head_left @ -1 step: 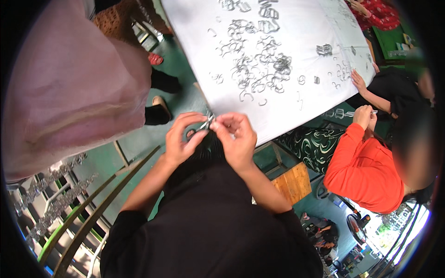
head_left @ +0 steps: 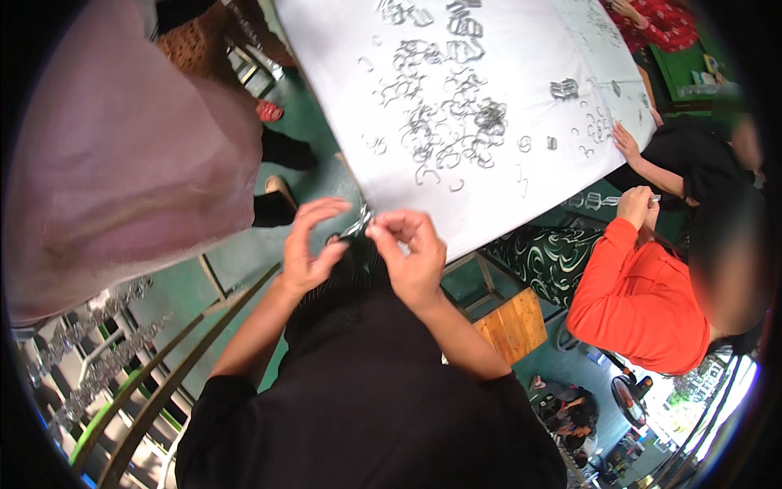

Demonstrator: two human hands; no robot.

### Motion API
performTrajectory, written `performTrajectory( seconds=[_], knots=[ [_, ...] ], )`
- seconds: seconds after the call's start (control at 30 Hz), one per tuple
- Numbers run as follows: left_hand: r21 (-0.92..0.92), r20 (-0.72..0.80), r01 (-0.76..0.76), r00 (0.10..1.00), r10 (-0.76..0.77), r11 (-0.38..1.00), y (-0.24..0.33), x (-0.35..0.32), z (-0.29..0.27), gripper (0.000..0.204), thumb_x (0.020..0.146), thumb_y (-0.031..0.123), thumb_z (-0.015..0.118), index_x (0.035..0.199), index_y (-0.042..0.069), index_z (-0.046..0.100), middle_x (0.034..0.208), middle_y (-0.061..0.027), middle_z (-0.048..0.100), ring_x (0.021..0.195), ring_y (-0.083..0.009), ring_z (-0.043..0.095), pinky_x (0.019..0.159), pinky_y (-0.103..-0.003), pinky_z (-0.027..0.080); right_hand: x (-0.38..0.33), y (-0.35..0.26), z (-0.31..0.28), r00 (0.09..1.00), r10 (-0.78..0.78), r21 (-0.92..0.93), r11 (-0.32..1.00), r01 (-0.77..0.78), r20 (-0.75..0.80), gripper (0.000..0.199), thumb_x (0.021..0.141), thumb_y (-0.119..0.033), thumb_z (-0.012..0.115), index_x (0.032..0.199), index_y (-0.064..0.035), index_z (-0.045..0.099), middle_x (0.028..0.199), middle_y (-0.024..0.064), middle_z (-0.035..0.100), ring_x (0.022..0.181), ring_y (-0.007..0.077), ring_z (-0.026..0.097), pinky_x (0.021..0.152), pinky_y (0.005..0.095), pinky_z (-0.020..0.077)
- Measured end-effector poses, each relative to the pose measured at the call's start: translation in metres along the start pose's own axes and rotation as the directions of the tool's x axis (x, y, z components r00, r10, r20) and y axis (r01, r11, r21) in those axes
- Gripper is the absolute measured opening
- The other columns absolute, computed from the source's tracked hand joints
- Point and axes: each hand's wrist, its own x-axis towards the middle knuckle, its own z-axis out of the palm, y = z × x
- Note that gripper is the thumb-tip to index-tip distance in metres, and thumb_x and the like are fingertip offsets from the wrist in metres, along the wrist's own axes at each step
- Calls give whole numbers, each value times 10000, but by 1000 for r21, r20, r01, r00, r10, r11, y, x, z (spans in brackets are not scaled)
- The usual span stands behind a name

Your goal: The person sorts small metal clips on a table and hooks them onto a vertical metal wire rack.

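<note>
Head view: both of the person's hands meet just off the near edge of the white-covered worktop [head_left: 521,90], over a dark lap.
Left hand: the left hand [head_left: 305,248] has thumb and forefinger pinched on one side of a small bent silver metal clip [head_left: 358,222]; the other fingers are spread and lifted.
Right hand: the right hand [head_left: 415,253] has its fingertips closed on the other side of the same clip.
Piece in hand: held in the air between the two hands, near the worktop's edge, not resting on it; its exact shape is too small to tell.
Stock on worktop: a loose scatter of similar silver wire clips [head_left: 456,122] lies well apart from the hands, mostly mid-cloth.
Progress, as judged: one piece is being worked; many loose ones appear left, and I cannot tell finished from unfinished.
Others: a person in an orange top [head_left: 643,301] works at the right side.
</note>
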Motion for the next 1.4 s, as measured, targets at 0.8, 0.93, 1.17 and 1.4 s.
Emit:
performTrajectory(
  seconds=[0.8,0.93,1.17,1.4],
  knots=[
    [561,142,134,957,-255,817,-200,319,152,261,757,82,619,1010,23,630,857,-167,655,780,-286,633,705,-380,509,7,29,-30,906,-346,-168,905,391,245,178,731,66,642,844,-11,528,840,92,615,755,259,639,615,324,530],
    [-121,102,520,854,-510,846,-147,250,100,240,781,118,665,994,16,621,854,-75,648,790,-150,611,693,-270,472,-13,43,-25,903,-335,-258,878,403,268,133,776,2,648,874,-18,561,942,97,614,880,231,634,711,332,523],
    [-448,149,700,671,-726,555,-19,93,25,220,839,61,634,1040,52,545,932,9,594,777,-89,590,672,-273,532,-15,35,-6,967,-239,-135,959,250,87,153,808,33,629,875,5,495,865,96,611,742,198,632,667,280,517],
    [-342,78,505,856,-512,792,35,28,3,127,847,7,613,971,-15,615,858,-29,630,774,-74,582,703,-212,471,-21,25,15,960,-281,-140,950,279,10,172,814,-19,639,886,-12,483,776,100,607,682,233,642,592,315,501]
  ],
)
